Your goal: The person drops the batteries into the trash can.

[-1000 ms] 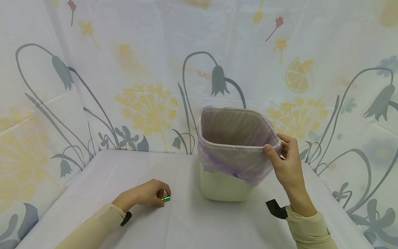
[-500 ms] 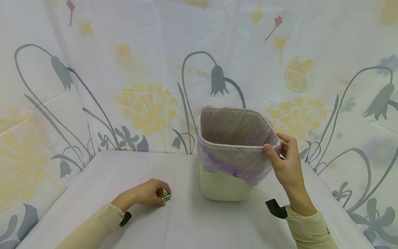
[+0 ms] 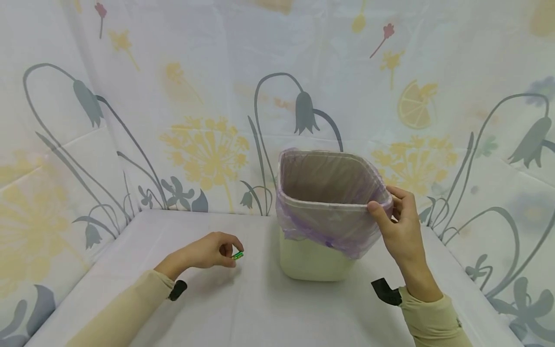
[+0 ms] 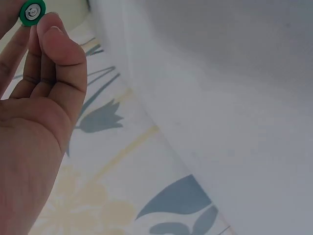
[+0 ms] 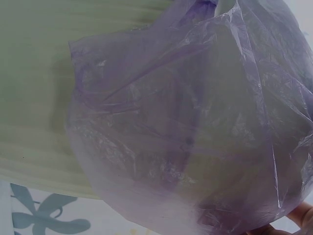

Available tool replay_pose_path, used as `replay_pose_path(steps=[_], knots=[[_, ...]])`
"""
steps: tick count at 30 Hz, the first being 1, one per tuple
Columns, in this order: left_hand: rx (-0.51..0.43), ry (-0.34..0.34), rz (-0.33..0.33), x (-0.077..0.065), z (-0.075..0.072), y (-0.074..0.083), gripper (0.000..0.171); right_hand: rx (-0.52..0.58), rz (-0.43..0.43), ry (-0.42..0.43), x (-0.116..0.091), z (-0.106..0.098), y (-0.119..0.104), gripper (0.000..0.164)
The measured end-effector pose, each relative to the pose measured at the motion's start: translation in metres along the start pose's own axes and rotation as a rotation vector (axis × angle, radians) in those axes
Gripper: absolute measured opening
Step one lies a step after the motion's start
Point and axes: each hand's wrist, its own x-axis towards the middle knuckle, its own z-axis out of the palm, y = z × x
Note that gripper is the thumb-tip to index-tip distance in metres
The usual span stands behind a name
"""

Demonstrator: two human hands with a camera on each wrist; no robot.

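Note:
Between thumb and fingertips my left hand (image 3: 212,250) pinches a small green battery (image 3: 237,255), held a little above the white table. In the left wrist view the round metal end of the battery (image 4: 33,12) faces the camera. A pale green trash can (image 3: 312,260) stands right of centre, lined with a thin purple trash bag (image 3: 325,224) folded down over its rim. My right hand (image 3: 401,224) grips the can's right rim through the bag, thumb at the near side and fingers behind. The bag (image 5: 161,117) covers most of the right wrist view.
The white table surface (image 3: 208,313) runs up to a flower-printed cloth backdrop (image 3: 208,96) behind and at both sides. Black straps (image 3: 386,291) show at the cuffs. The can's opening faces up and toward me.
My left hand has risen off the table and moved slightly right with the battery. The right hand and the trash can have stayed in place.

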Motion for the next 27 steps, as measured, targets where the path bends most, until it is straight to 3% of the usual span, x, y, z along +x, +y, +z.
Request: replay_pose_path(steps=[8, 16, 27], knots=[[-0.075, 0.015, -0.004, 0.011, -0.039, 0.022, 0.031, -0.005, 0.002, -0.003, 0.0, 0.0, -0.001, 0.055], [-0.045, 0.038, -0.012, 0.026, -0.072, 0.048, 0.033, -0.01, 0.013, 0.001, -0.001, -0.001, -0.002, 0.053], [-0.047, 0.068, 0.085, 0.048, -0.101, 0.087, 0.037, 0.003, 0.004, 0.002, 0.0, 0.0, -0.001, 0.053]])
